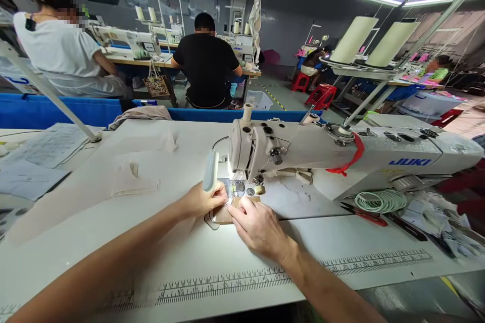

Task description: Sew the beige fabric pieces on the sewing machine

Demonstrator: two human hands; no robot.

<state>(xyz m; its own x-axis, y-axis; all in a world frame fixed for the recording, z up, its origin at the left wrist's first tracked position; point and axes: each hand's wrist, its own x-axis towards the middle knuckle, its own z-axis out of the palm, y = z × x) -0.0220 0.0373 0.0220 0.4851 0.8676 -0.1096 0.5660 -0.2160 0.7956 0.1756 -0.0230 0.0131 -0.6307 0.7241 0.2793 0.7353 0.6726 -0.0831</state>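
Note:
Both hands meet just in front of the needle area of a white sewing machine (pixel 295 146). My left hand (pixel 202 199) is closed in a pinch at a small piece of pale fabric; a light-blue and white upright piece (pixel 210 171) stands beside its thumb, and whether the hand holds it is unclear. My right hand (pixel 259 227) has its fingers bent together, their tips on a brown piece (pixel 223 216) lying flat under both hands. What the right fingertips pinch is too small to make out. Sheer pale fabric (pixel 132 181) spreads on the table left of the left hand.
A printed ruler (pixel 227 282) runs along the table's front. Right of the machine lie red-handled snips (pixel 369 216), a green cord coil (pixel 381 201) and scrap fabric (pixel 450 222). Papers (pixel 34 176) and a metal stand pole (pixel 49 93) are at left. Several people sit beyond the table.

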